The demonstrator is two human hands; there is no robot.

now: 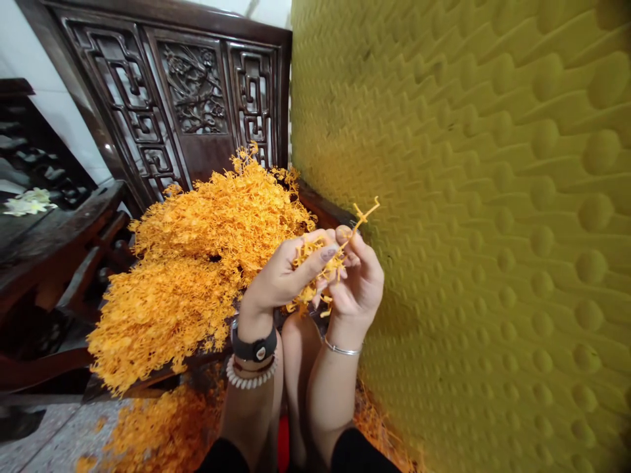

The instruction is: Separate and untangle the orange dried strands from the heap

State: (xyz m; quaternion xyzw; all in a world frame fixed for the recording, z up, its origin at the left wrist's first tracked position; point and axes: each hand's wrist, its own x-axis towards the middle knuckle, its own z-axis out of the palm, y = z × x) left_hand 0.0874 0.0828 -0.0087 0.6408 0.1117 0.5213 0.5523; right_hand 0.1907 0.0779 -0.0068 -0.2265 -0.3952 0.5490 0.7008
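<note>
Grasping a loose bunch of orange branching strands (309, 289) in the left hand (283, 272), with the thumb across the top; pinching one forked strand (365, 216) at the fingertips of the right hand (359, 282). Just beyond, on the dark wooden bench (207, 157), a large mound of similar strands (217, 243), reaching its near edge. Below that edge, on the floor (54, 437), another orange pile (162, 427). Alongside at right, an upright, bumpy yellow-green mat (483, 197). Farthest, behind the mound, a carved backrest (194, 85).
</note>
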